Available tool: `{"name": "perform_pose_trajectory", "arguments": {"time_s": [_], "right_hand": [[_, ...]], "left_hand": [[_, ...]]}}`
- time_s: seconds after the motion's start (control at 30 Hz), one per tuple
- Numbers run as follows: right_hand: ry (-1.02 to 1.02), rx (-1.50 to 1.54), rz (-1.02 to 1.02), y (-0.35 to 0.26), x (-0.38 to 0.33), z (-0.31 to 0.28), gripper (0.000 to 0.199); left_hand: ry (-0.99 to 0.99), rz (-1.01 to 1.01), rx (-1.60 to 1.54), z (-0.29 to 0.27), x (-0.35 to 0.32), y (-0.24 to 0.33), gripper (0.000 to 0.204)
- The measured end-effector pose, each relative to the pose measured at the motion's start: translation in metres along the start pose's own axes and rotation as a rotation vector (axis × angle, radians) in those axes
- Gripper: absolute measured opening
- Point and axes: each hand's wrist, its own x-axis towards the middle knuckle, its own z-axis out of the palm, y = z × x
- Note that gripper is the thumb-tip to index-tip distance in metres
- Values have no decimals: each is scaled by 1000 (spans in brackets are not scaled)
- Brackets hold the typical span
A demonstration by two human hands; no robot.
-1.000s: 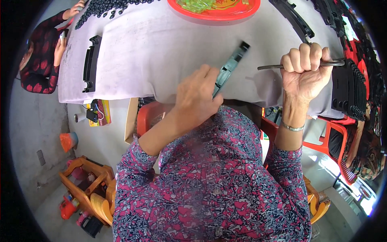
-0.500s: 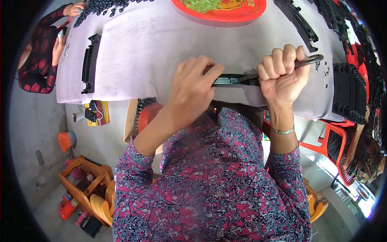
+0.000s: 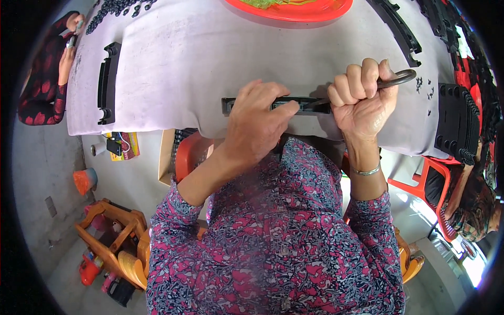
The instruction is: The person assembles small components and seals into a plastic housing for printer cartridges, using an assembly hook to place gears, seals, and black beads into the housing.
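A long black plastic strip point(image 3: 307, 100) lies across the near part of the table in front of me. My left hand point(image 3: 257, 113) grips its middle, thumb on the near side and fingers over the top; the strip's left end sticks out past the hand. My right hand point(image 3: 365, 100) is closed in a fist round a dark metal tool point(image 3: 404, 79) with a looped handle, which may be a pair of scissors. The loop juts out to the right of the fist, and the tool's narrow end points left onto the strip's right part.
Another black strip point(image 3: 108, 84) lies at left, a further one point(image 3: 396, 31) at far right. Ribbed black parts point(image 3: 457, 121) stand stacked at the right edge. A red tray point(image 3: 294, 16) with green pieces and small black round parts point(image 3: 113, 11) are at the back. A co-worker's arm point(image 3: 62, 73) is at left.
My left hand has slid a little along the strip, whose left end now shows beyond it. My right hand has moved slightly left with the tool. The co-worker's hands have shifted.
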Motion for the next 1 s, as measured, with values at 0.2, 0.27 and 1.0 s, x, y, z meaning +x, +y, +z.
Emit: {"name": "perform_pose_trajectory", "arguments": {"time_s": [0.2, 0.27, 1.0], "right_hand": [[-26, 20, -3, 0, 0, 0, 51], [-14, 7, 5, 0, 0, 0, 51], [-30, 12, 72, 3, 2, -2, 52]], "left_hand": [[33, -16, -16, 3, -1, 0, 22], [79, 7, -1, 5, 0, -1, 24], [163, 78, 31, 14, -3, -7, 27]]}}
